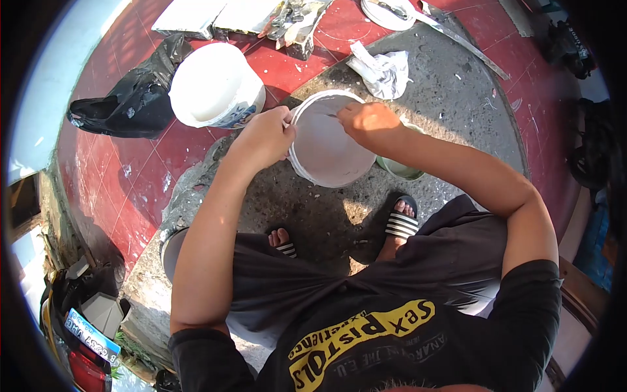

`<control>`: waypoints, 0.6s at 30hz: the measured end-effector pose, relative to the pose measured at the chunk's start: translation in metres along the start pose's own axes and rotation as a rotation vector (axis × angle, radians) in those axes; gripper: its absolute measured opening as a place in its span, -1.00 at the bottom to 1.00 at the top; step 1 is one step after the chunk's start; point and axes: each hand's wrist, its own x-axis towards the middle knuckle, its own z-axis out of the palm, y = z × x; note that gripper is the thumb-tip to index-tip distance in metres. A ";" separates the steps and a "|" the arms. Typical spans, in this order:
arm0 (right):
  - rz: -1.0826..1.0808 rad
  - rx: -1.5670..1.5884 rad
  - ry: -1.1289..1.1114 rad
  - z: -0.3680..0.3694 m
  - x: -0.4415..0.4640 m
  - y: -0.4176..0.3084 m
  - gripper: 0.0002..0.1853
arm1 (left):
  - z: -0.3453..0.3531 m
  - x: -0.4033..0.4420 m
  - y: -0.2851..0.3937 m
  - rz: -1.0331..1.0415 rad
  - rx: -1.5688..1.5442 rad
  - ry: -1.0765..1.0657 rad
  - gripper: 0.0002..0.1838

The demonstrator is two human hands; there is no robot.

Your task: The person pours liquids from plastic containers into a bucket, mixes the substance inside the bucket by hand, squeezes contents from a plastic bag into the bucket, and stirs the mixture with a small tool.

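A white bucket (326, 183) stands tilted between my feet, its open mouth toward me and its inside pale greyish. My left hand (266, 136) is closed on the left side of its rim. Over the right part of the mouth, my right hand (372, 124) is closed, with a small dark tip showing at its fingers; what it holds is mostly hidden. Under my right forearm, a greenish container (400, 171) is partly covered.
A larger white bucket (253, 104) stands at left beside a black plastic bag (124, 98). A crumpled white bag (385, 75) lies ahead. Farther off are a long flat strip (464, 46), a white lid (385, 16) and paint-marked blocks (241, 16).
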 end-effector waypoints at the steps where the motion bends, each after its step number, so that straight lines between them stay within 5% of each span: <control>1: 0.017 -0.098 -0.078 0.011 0.002 0.002 -0.90 | 0.002 -0.001 0.003 0.021 0.012 0.016 -0.77; 4: -0.103 0.196 -0.057 0.032 0.004 0.001 -0.90 | 0.005 -0.004 0.009 0.024 0.043 0.013 -0.77; 8: -0.112 0.113 -0.387 0.035 -0.007 -0.010 -0.91 | 0.007 -0.003 0.008 0.026 0.071 0.037 -0.77; 14: -0.121 0.010 0.013 0.040 -0.002 0.003 -0.92 | 0.006 -0.001 0.011 0.033 0.064 0.023 -0.77; 18: -0.148 0.160 -0.159 0.045 0.002 -0.006 -0.91 | 0.004 -0.001 0.009 0.028 0.075 0.038 -0.77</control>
